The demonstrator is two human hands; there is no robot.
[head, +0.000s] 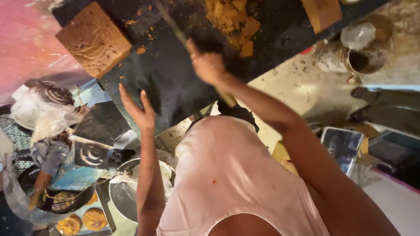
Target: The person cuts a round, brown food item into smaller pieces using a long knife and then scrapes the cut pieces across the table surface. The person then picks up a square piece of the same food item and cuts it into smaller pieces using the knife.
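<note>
Head view: right hand (209, 65) is clamping a stick (175, 30), working orange chunks (232, 19); left hand (139, 110), fingers apart, is steadying the dark board (175, 83).

Carved block (93, 38) left of crumbled lumps (232, 19), on slab (170, 74).

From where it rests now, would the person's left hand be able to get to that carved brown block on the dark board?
Probably yes: the left hand lies open on the dark board, and only bare board separates it from the carved brown block.
</note>
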